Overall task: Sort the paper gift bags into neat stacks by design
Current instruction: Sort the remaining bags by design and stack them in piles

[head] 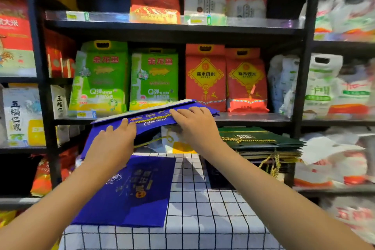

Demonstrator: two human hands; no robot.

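Overhead, two hands, left hand [110,144] and right hand [194,126], gripping one blue bag [150,118], second blue bag [132,191] flat below, one green stack [259,140]

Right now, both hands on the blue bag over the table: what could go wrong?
1. The held blue bag hangs tilted above the flat blue bag; it may land askew.
2. Its gold cord handle dangles loose and could get trapped underneath.
3. The green bag stack sits by the right hand; a wide sweep might knock it.
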